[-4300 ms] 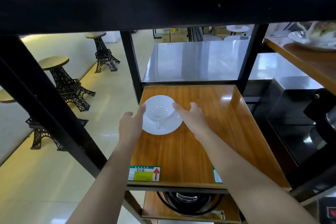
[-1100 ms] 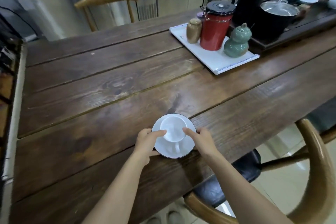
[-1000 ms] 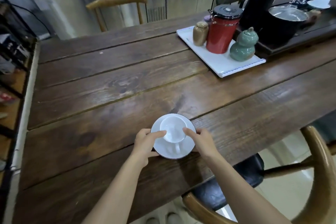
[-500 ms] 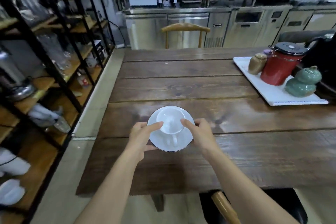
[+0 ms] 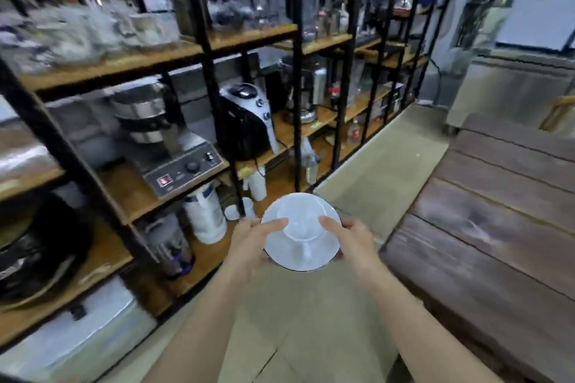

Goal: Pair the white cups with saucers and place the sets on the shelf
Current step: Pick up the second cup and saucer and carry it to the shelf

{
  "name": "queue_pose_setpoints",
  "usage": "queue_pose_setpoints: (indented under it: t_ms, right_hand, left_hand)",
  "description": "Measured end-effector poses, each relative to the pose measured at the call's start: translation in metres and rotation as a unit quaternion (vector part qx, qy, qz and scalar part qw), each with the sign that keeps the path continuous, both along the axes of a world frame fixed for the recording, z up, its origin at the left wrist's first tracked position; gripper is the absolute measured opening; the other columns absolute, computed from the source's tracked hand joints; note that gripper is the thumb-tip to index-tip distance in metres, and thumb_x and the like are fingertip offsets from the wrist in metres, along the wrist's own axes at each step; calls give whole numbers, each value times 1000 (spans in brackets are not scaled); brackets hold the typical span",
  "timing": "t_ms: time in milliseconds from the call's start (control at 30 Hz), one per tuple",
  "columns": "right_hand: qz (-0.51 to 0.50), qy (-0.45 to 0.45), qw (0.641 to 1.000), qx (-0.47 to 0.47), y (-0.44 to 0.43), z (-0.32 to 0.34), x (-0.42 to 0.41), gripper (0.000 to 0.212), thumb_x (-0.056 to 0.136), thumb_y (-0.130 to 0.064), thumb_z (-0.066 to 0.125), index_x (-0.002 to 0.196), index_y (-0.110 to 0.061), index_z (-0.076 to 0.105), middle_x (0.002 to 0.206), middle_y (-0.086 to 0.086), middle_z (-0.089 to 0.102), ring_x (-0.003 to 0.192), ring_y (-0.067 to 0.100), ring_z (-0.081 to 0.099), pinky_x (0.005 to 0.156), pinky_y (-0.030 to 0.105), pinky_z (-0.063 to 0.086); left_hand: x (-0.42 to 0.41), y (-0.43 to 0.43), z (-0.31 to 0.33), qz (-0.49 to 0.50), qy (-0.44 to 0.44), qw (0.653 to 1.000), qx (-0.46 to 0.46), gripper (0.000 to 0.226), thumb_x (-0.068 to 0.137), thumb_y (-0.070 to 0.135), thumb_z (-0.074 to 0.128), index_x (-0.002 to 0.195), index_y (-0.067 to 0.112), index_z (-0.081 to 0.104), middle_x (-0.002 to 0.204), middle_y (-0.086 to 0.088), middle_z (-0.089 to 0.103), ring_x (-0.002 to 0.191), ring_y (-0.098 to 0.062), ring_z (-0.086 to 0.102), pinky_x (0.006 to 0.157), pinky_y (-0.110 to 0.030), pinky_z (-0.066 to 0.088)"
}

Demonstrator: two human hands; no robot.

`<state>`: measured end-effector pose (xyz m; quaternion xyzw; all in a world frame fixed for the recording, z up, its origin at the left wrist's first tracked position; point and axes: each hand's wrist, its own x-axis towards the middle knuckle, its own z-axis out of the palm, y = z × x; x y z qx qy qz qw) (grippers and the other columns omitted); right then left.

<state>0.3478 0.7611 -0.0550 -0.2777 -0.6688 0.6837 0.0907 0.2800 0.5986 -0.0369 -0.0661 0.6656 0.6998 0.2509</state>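
A white cup sits on a white saucer, its handle pointing toward me. Both hands carry the set in the air above the floor. My left hand grips the saucer's left rim with the thumb reaching over to the cup. My right hand grips the right rim the same way. The black-framed wooden shelf unit stands ahead and to the left. The picture is blurred by motion.
The shelves hold kitchen machines: a steel appliance with a red switch, a black and silver machine, white containers on the low level. The dark wooden table lies to the right. Pale floor runs between them.
The cup and saucer set has been lifted off the dark table and carried left. My view has swung from the table to the shelf unit.
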Motion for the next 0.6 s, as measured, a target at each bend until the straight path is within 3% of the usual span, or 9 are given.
queue_pose_setpoints:
  t_ms: [133,233,367,433,500,600]
  right_hand:
    - [99,2,995,-5,-96,2,-57,28,75,-29,72,79,-5,60,77,9,60,65,22,58,44,20,42]
    - [181,18,983,-3,-164,2,-97,37,75,-33,71,98,-7,59,96,9,62,86,24,61,58,27,47]
    - [284,30,958,15,-246,4,-143,27,79,-40,66,90,-18,54,86,-5,55,79,9,52,51,16,40]
    - [324,32,945,18,-283,4,-169,30,79,-42,65,94,-20,54,91,-5,56,84,10,53,52,18,40]
    - [355,32,934,16,-317,5,-197,26,78,-45,66,87,-26,49,91,-5,54,83,11,53,52,20,44]
    - [392,35,919,20,-364,7,-242,30,75,-49,66,85,-30,45,94,-2,53,86,14,54,64,29,53]
  left_hand:
    - [-14,-105,8,115,18,993,-24,23,70,21,78,84,10,63,86,-10,69,66,-22,65,43,-30,54]
    - [-21,-174,11,209,23,977,-34,32,69,25,79,92,11,61,90,-8,67,72,-21,66,45,-29,53]
    - [-36,-251,19,290,21,955,-53,43,71,25,77,105,6,59,94,-9,65,73,-23,63,47,-30,55]
    - [-48,-285,23,322,19,945,-60,41,71,25,77,104,5,62,95,-12,67,78,-27,64,55,-35,58]
    - [-64,-316,27,345,22,936,-59,33,72,24,77,96,5,65,97,-15,70,85,-31,67,54,-36,58]
    - [-96,-357,30,386,29,920,-59,31,72,23,76,93,3,65,97,-16,68,88,-35,66,54,-39,58]
